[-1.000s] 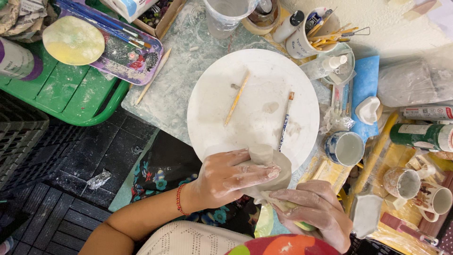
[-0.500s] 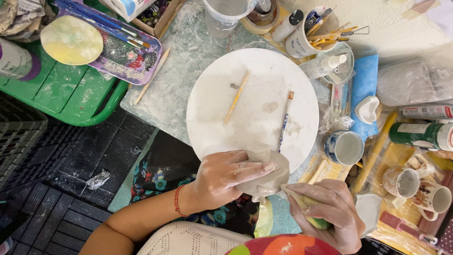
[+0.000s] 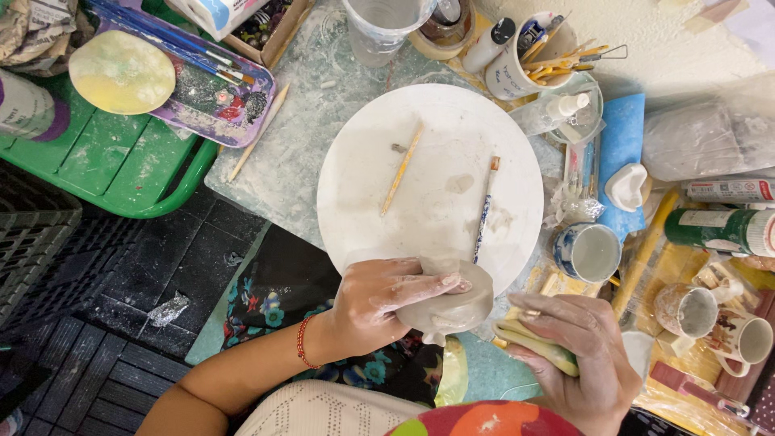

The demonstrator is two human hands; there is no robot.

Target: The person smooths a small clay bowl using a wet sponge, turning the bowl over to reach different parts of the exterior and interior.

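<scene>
My left hand (image 3: 375,303) grips a grey clay piece (image 3: 456,299), a small rounded form, at the near edge of the white round board (image 3: 355,178). Fingers lie over its top. My right hand (image 3: 577,355) sits just to the right of the clay and holds a yellow-green sponge (image 3: 537,343) close against it. On the board lie a wooden stick (image 3: 402,168) and a thin brush (image 3: 485,208). Both hands are smeared with clay.
A blue-and-white cup (image 3: 588,252) stands right of the board. A mug of tools (image 3: 521,60) and a plastic beaker (image 3: 386,28) stand at the back. A green tray (image 3: 105,161) holds a paint palette (image 3: 194,97) at left. Mugs (image 3: 739,339) crowd the right.
My right hand has shifted slightly and brought the sponge closer to the clay. My left hand has kept its grip on the clay piece, turning it a little.
</scene>
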